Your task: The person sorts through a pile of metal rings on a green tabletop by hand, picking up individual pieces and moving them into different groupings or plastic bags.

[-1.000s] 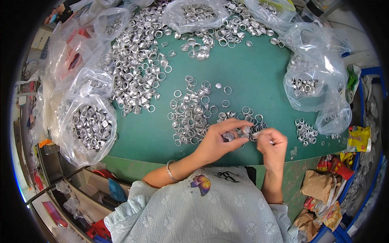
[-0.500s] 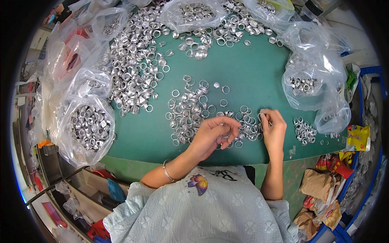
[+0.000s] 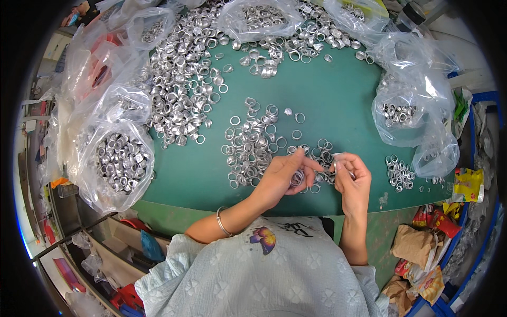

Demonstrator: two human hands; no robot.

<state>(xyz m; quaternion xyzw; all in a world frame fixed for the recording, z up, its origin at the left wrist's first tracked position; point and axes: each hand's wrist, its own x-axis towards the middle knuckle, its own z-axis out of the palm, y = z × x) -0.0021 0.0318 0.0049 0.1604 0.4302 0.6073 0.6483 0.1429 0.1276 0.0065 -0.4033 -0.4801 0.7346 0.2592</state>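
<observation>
Left hand: the left hand point(image 3: 282, 177) lies on the green table point(image 3: 338, 95) at about 6 o'clock of centre, fingers curled together, with several silver metal rings point(image 3: 297, 178) gathered under the palm and fingertips.
Right hand: the right hand point(image 3: 353, 182) is raised just beside the left, at its 3 o'clock; thumb and forefinger are pinched on a single ring point(image 3: 338, 158) held at the fingertips.
Small pile: a loose scatter of rings point(image 3: 253, 142) spreads from the hands toward 11 o'clock, touching the left fingers.
Large heap: a dense heap of rings point(image 3: 179, 90) runs along the 10 to 11 o'clock part of the table, well apart from the hands.
Far edge: more loose far rings point(image 3: 296, 47) lie at 12 o'clock, near a clear top bag point(image 3: 261, 18) holding more of them.
Left bag: an open clear plastic bag point(image 3: 119, 161) full of rings sits at 9 o'clock, at the table's edge.
Right bags: crumpled right-side bags point(image 3: 409, 111) with a few rings inside lie at 2 to 3 o'clock; a small cluster point(image 3: 398, 173) of rings lies on the table near them, at 3 o'clock of the right hand.
Wrist: a thin bracelet point(image 3: 222, 222) circles the left forearm.
Clothing: the person wears a pale textured top point(image 3: 264, 274) with a butterfly patch point(image 3: 264, 238) at 6 o'clock.
Floor: crumpled wrappers point(image 3: 422, 248) lie at 4 o'clock, beside the table.
</observation>
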